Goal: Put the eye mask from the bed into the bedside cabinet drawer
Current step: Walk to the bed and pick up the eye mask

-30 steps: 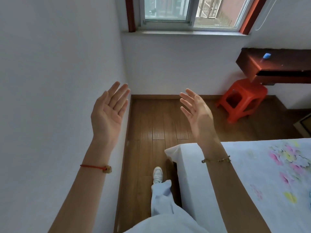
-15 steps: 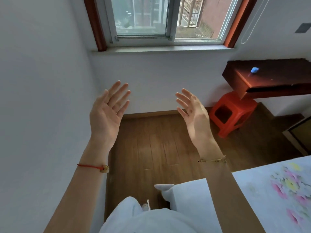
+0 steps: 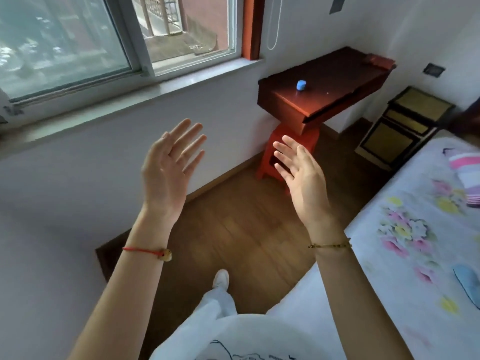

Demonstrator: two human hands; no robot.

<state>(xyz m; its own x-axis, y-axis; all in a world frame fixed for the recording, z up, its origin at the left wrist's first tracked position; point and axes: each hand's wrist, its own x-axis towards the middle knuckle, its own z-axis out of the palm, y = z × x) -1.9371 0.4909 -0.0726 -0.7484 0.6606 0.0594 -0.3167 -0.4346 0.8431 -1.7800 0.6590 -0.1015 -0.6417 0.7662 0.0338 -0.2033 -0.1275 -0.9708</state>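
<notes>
My left hand point(image 3: 168, 172) and my right hand point(image 3: 302, 178) are raised in front of me, palms facing each other, fingers spread, both holding nothing. A light blue eye mask point(image 3: 467, 284) lies on the flowered bed sheet point(image 3: 405, 242) at the right edge, partly cut off by the frame. The bedside cabinet point(image 3: 400, 126), dark-framed with yellow panels, stands at the far right beside the bed head; its drawers look shut. Both hands are well left of the mask and the cabinet.
A dark red wooden desk point(image 3: 324, 84) with a small blue object point(image 3: 301, 85) stands under the window, over a red plastic stool point(image 3: 283, 152). A striped pillow point(image 3: 467, 175) lies on the bed. Wooden floor point(image 3: 233, 229) runs between wall and bed; my leg and shoe point(image 3: 220, 279) show below.
The view has swung to the right, bringing the bedside cabinet, pillow and eye mask into sight. Both hands stay raised, spread and holding nothing.
</notes>
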